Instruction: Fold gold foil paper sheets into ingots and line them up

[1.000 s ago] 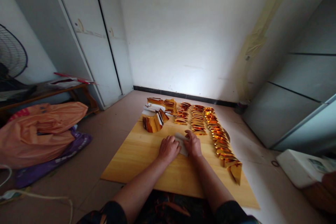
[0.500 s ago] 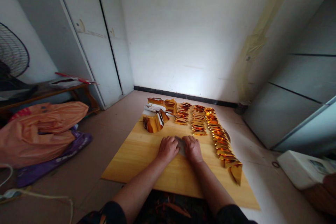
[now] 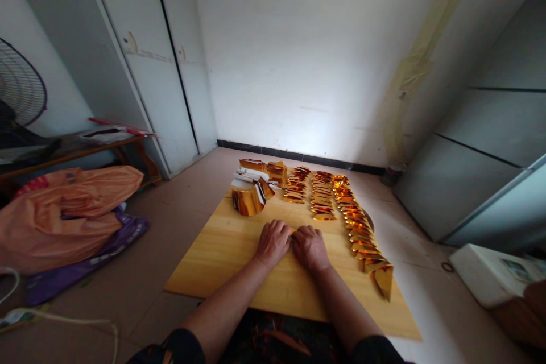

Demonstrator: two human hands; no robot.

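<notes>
- The left hand (image 3: pixel 273 240) is just below the centre of the frame, fingers curled and pinching the left end of a small sheet (image 3: pixel 292 232).
- The right hand (image 3: pixel 310 244) mirrors it slightly to the right, fingers also bent and closed on the sheet's other end.
- Only a narrow bit of that sheet shows, between the two sets of fingertips, with a touch of gold at its upper edge; the rest is hidden under the hands, so its fold cannot be told.
- Both hands are low over the wooden table (image 3: pixel 213 261), which fills the lower middle of the frame.
- Above and to the left of the left hand, a curved stack of gold sheets (image 3: pixel 248 201) stands on the table.
- Behind that stack, near the table's far left corner, are a white roll (image 3: pixel 252 174) and more gold sheets (image 3: pixel 277 173).
- Above the right hand, two rows of folded gold pieces, a left row (image 3: pixel 296 186) and a middle row (image 3: pixel 323 196), run away toward the wall.
- A longer right row (image 3: pixel 357 226) follows the table's right side and ends in a larger pointed piece (image 3: pixel 383 280) at lower right.
- An orange bag (image 3: pixel 81 199) lies over a purple bag (image 3: pixel 98 259) at the left of the frame.
- A fan (image 3: pixel 23 88) shows at the left edge.
</notes>
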